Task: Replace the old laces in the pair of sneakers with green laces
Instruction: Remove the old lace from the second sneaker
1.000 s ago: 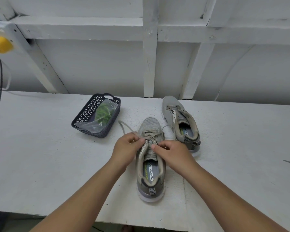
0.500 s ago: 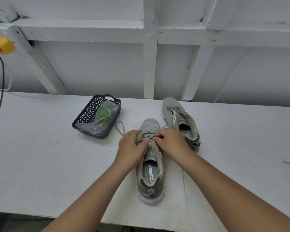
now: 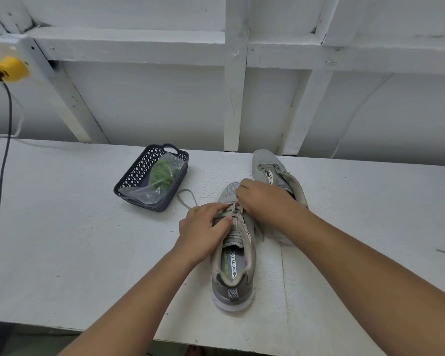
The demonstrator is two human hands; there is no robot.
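A grey sneaker (image 3: pixel 233 273) lies heel toward me on the white table, still threaded with its old grey lace (image 3: pixel 235 213). My left hand (image 3: pixel 203 228) grips the sneaker's left side at the eyelets. My right hand (image 3: pixel 263 201) pinches the lace over the lower eyelets near the toe. A loose end of the lace (image 3: pixel 188 197) loops on the table to the left. The second grey sneaker (image 3: pixel 272 170) lies behind my right hand, partly hidden. Green laces in a clear bag (image 3: pixel 161 176) sit in a dark basket (image 3: pixel 136 176).
The white table (image 3: pixel 62 240) ends at a near edge below my forearms. A white wooden wall frame (image 3: pixel 235 98) rises right behind the shoes. A yellow plug (image 3: pixel 9 69) with a dark cable (image 3: pixel 0 176) hangs at the far left.
Both hands have moved forward along the sneaker toward its toe. The right hand now works the lace lower down, and the loose lace end has drawn closer to the shoe.
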